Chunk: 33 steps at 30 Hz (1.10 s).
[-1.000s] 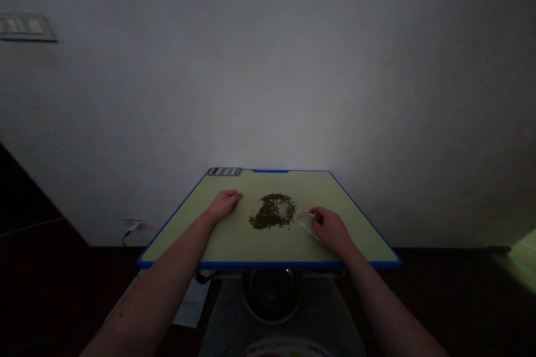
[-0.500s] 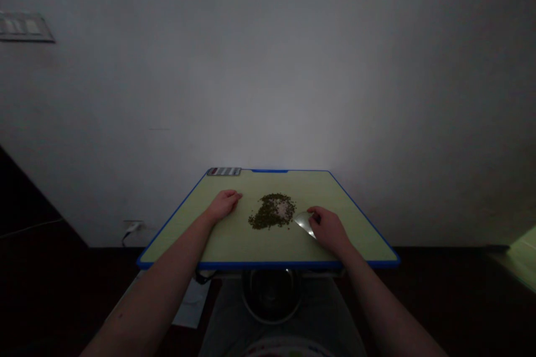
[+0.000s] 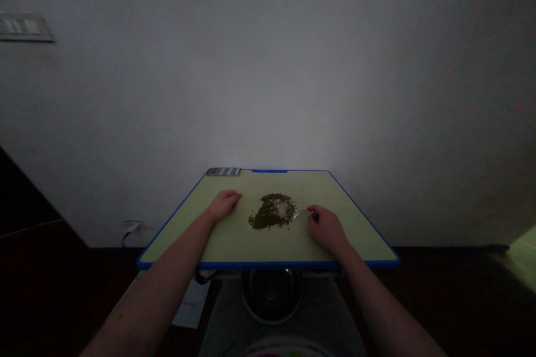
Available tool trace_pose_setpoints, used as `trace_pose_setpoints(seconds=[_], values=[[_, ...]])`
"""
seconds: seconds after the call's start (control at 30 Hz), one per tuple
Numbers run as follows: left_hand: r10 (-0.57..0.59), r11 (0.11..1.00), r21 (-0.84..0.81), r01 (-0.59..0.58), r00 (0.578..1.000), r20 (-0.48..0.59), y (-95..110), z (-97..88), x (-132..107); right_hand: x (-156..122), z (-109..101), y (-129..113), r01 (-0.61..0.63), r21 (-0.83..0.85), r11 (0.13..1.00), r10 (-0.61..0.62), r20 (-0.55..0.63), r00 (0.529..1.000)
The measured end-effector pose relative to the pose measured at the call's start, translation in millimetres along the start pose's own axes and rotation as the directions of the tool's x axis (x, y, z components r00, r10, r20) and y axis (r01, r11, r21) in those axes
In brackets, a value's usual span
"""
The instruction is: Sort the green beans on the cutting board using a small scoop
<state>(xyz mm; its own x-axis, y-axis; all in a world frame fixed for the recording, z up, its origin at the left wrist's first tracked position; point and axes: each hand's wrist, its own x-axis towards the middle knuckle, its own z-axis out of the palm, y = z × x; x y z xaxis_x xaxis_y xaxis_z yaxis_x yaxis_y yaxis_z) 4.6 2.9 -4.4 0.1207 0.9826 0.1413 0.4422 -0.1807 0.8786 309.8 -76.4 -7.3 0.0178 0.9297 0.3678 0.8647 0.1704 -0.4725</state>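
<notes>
Green grains (image 3: pixel 264 218) lie mid-way across the tabletop (image 3: pixel 293 248), with pale grains (image 3: pixel 283 210) toward three o'clock. At three o'clock the right hand (image 3: pixel 327 227) pinches a tool (image 3: pixel 301 213), tip just beside them. At nine, the left hand (image 3: pixel 225 204) is half-curled, palm hidden; I cannot tell if it holds anything. A phone (image 3: pixel 224 171) lies at ten.

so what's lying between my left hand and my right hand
In the head view, a pile of small dark green bits with a paler patch lies between the left hand and right hand, plus the thin shiny tool it holds.
</notes>
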Motion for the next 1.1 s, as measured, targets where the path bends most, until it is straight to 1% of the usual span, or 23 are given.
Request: trace_pose_setpoints(seconds=[0.17,0.27,0.43,0.53,0.6,0.77,0.93,1.1], values=[[0.03,1.0,-0.002,-0.03,1.0,0.007,-4,-0.4,1,1,-4,9,-0.05,-0.051,0.997,0.048,-0.031,0.998],[0.02,1.0,0.008,-0.02,1.0,-0.001,-4,-0.5,1,1,-5,13,-0.057,-0.049,0.997,0.055,-0.048,0.997],[0.005,1.0,0.017,-0.004,1.0,-0.011,-1,-0.3,1,-1,-3,7,-0.018,-0.004,1.0,0.018,-0.003,1.0],[0.004,1.0,-0.006,-0.004,1.0,0.005,-3,0.3,2,-1,0,-1,0.006,0.0,1.0,-0.006,-0.003,1.0],[0.007,1.0,-0.009,-0.007,1.0,0.006,-7,0.6,3,-1,1,-3,0.001,-0.008,1.0,-0.002,-0.009,1.0],[0.018,1.0,0.021,-0.018,1.0,0.001,-12,0.1,6,1,1,4,-0.032,-0.055,0.998,0.03,-0.033,0.999],[0.013,0.999,0.042,-0.012,1.0,-0.011,-9,-1.1,4,4,-1,12,-0.078,-0.09,0.993,0.073,-0.052,0.996],[0.02,1.0,0.019,-0.02,1.0,-0.006,-5,-1.5,1,8,0,9,-0.039,-0.076,0.996,0.036,-0.033,0.999]])
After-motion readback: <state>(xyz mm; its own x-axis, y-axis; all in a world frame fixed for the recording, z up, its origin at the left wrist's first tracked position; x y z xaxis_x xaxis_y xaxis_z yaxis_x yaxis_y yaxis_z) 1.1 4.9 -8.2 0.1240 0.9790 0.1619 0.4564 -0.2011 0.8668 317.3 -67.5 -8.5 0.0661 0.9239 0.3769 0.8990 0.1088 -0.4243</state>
